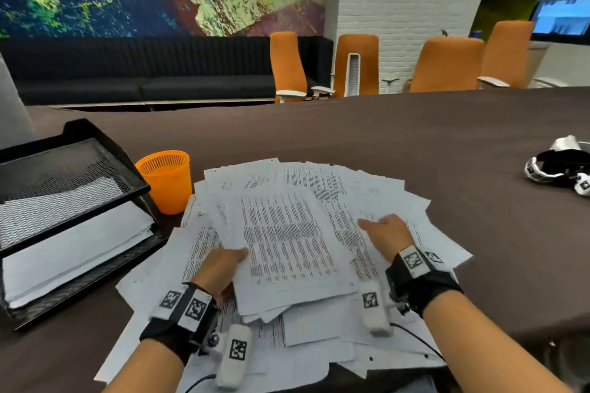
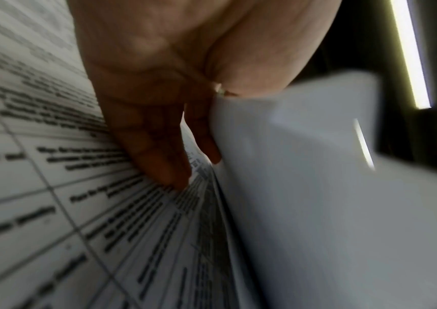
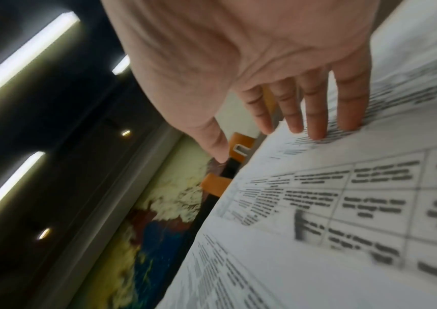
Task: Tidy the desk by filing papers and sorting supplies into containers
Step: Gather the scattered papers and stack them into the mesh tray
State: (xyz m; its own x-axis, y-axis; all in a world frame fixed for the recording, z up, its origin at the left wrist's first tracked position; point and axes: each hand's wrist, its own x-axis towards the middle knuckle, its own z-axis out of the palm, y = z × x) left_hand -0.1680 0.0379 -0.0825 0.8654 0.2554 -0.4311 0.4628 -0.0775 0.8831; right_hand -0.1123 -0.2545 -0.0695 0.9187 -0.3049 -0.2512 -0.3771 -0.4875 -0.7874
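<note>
Loose papers [image 1: 376, 198] fanned under both hands: light, limp, slippery. Left hand [image 1: 220, 268] pinches top sheaf [image 1: 287, 239] at near-left edge; grip there. Right hand [image 1: 388, 231] flat, fingers [image 3: 315, 117] straight, pressing the pile. Mesh tray [image 1: 73, 284] beyond left hand.

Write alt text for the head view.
Two hands sort a loose pile of printed papers on a dark table: the left hand holds a sheaf's edge, the right hand lies flat. A black mesh tray and orange cup stand left.
</note>
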